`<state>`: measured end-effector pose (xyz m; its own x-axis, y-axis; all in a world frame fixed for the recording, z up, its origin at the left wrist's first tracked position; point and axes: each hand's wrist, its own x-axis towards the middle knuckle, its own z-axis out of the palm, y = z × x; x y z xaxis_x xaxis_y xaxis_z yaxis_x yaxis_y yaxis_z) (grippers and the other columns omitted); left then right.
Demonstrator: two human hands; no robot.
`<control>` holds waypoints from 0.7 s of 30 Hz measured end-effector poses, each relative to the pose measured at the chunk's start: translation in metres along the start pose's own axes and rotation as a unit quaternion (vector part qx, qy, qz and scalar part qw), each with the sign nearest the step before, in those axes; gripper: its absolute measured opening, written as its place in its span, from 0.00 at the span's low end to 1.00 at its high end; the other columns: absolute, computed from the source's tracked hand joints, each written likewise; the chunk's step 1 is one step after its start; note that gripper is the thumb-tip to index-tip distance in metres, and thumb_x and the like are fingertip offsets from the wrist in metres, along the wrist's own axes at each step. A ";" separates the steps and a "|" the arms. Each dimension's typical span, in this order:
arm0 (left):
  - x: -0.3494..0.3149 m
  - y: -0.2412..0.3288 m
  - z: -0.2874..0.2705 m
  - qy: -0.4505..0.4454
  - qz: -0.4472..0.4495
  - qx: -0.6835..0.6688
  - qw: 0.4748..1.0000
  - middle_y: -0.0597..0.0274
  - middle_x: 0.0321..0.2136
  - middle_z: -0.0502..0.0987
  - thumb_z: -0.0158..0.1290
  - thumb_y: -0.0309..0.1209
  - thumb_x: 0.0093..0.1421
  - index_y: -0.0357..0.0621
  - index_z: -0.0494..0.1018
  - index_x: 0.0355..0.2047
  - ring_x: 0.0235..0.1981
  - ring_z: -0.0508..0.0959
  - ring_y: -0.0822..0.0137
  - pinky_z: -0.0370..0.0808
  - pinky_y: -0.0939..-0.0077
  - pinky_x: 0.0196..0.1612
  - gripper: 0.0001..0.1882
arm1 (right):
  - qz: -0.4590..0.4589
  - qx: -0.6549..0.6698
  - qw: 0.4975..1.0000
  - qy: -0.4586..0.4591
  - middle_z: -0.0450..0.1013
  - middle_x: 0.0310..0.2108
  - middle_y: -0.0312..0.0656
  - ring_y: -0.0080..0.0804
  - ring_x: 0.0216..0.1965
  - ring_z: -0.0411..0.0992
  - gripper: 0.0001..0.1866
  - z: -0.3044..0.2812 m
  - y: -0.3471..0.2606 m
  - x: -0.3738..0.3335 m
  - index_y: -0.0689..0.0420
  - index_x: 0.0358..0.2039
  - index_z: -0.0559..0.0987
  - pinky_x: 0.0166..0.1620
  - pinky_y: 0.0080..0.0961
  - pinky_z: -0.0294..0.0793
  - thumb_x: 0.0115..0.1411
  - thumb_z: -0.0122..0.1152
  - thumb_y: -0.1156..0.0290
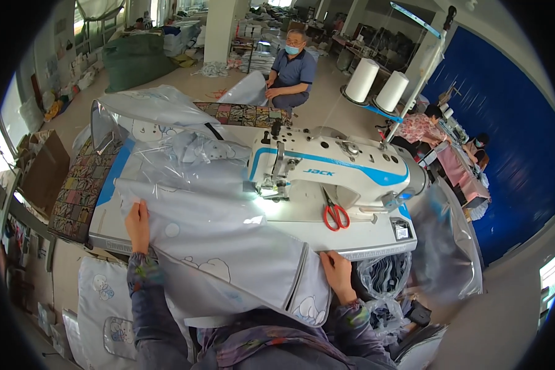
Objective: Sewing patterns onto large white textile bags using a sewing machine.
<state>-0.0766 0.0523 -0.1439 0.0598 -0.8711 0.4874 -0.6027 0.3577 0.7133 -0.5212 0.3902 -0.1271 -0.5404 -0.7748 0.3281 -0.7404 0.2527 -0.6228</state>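
Note:
Pale grey printed fabric (pixel 185 206), with white cartoon animals and a glossy surface, lies across the sewing table and hangs over its front edge toward me. My left hand (pixel 138 227) is closed on its left edge. At the right, near the table's front edge, my right hand (pixel 340 275) is closed on the fabric beside a dark-lined seam. A white and blue sewing machine (pixel 333 163) stands beyond, its lamp lit over the cloth near the needle. Clear plastic sheeting (pixel 194 151) is bunched with the fabric to the left of the machine head.
Red-handled scissors (pixel 336 217) lie on the table below the machine arm. White thread cones (pixel 362 80) stand behind it. A plastic bag of dark strips (pixel 385 274) hangs below the table at right. A masked person (pixel 293 71) sits beyond; others work at far right.

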 end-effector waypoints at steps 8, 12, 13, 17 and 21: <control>-0.005 0.002 0.002 0.004 0.016 0.011 1.000 0.49 0.21 0.76 0.46 0.39 0.74 0.36 0.73 0.28 0.24 0.77 0.48 0.69 0.57 0.29 0.21 | 0.000 -0.034 0.999 -0.002 0.76 0.25 0.52 0.58 0.28 0.75 0.16 0.000 0.007 -0.002 0.61 0.28 0.78 0.30 0.46 0.72 0.65 0.62 0.60; -0.008 -0.002 -0.007 -0.010 -0.004 -0.003 1.000 0.47 0.22 0.76 0.47 0.38 0.73 0.36 0.72 0.29 0.25 0.77 0.46 0.70 0.57 0.30 0.19 | -0.023 -0.020 0.999 -0.030 0.75 0.25 0.53 0.55 0.28 0.75 0.13 -0.010 0.003 0.006 0.62 0.31 0.79 0.30 0.42 0.72 0.64 0.63 0.64; -0.007 -0.007 -0.013 -0.039 0.013 -0.003 0.999 0.47 0.23 0.76 0.48 0.38 0.72 0.36 0.73 0.29 0.26 0.77 0.46 0.70 0.57 0.31 0.18 | -0.035 -0.015 0.999 -0.038 0.76 0.28 0.52 0.53 0.30 0.76 0.10 -0.015 0.000 0.007 0.62 0.32 0.79 0.31 0.40 0.73 0.64 0.64 0.67; -0.018 0.030 -0.044 -0.176 0.111 0.133 0.969 0.46 0.28 0.77 0.50 0.36 0.70 0.37 0.74 0.31 0.29 0.77 0.45 0.71 0.57 0.33 0.15 | -0.054 0.035 0.997 -0.050 0.76 0.35 0.48 0.44 0.35 0.79 0.07 -0.035 -0.021 0.031 0.61 0.39 0.79 0.37 0.33 0.78 0.62 0.65 0.74; -0.041 0.168 -0.090 -0.378 0.035 -0.100 0.920 0.52 0.30 0.78 0.55 0.25 0.64 0.35 0.78 0.34 0.32 0.79 0.56 0.74 0.69 0.36 0.05 | -0.092 0.116 0.981 -0.123 0.75 0.38 0.47 0.40 0.38 0.80 0.09 -0.024 -0.036 0.064 0.63 0.44 0.79 0.41 0.30 0.81 0.63 0.64 0.75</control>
<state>-0.1084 0.1779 0.0014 -0.5898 -0.8013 0.1004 -0.4207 0.4110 0.8087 -0.5389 0.3457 -0.0665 -0.2717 -0.9188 0.2864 -0.6906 -0.0211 -0.7229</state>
